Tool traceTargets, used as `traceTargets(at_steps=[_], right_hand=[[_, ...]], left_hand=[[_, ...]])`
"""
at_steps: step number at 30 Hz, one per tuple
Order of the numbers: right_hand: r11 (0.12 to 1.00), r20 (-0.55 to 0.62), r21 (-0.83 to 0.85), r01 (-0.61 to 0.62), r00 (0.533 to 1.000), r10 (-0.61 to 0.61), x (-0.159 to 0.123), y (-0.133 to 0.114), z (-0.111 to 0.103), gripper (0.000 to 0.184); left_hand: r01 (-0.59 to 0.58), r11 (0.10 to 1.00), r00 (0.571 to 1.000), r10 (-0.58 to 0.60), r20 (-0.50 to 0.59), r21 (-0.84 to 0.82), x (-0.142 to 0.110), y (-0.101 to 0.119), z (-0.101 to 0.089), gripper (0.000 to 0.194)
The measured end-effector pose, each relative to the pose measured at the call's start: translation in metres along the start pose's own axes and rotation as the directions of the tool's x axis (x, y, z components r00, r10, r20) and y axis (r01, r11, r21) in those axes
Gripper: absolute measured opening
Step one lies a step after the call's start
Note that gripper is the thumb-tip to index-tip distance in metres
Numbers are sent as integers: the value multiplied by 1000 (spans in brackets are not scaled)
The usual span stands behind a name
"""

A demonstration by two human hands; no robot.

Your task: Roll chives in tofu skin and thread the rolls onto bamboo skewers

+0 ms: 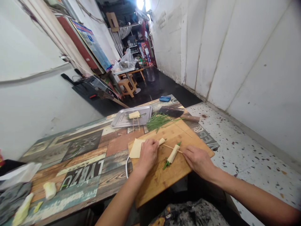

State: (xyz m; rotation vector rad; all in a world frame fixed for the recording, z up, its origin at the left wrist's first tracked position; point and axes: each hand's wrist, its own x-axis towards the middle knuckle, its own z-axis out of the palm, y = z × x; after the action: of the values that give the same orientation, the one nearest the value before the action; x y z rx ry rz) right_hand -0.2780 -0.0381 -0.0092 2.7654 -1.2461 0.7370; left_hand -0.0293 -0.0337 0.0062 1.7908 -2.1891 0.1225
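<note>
On the wooden cutting board point(150, 188), my right hand point(198, 161) pinches the end of a thin wooden skewer point(168, 146). The skewer runs through a pale tofu-skin roll point(173, 154) with green stalks poking out at both ends. Its other end points at a second tofu-skin roll point(161, 141), which the closed fingers of my left hand point(149, 152) hold against the board. My hand hides part of that roll. Beside my left hand lies a flat tofu sheet point(135, 149). Cut green stalks point(158, 121) are heaped at the board's far edge.
Beyond the board are a metal tray point(117, 121) with a skewered roll point(134, 115), a cleaver point(171, 111) and a blue box point(165, 98). Another loose skewer point(180, 127) lies on the board. Vegetable pieces point(50, 190) and a grey cloth point(14, 199) are at the left.
</note>
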Motion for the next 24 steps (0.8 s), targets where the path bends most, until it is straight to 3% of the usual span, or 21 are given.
traceTargets(at_steps=[10,18,24], right_hand=[[1000,-26,13,-4,1000,5,-4,-2,4,27],[998,70,69,4,997,-8,-1,0,-1,26],[993,67,115,-4,998,-4,1,0,-3,29]], left_hand=[[-16,993,1000,16,-5,-120,1,-1,3,36],[-10,987,1000,10,-1,-158,1,-1,3,34],[-34,988,999,33,-14,-149,1,-2,4,32]])
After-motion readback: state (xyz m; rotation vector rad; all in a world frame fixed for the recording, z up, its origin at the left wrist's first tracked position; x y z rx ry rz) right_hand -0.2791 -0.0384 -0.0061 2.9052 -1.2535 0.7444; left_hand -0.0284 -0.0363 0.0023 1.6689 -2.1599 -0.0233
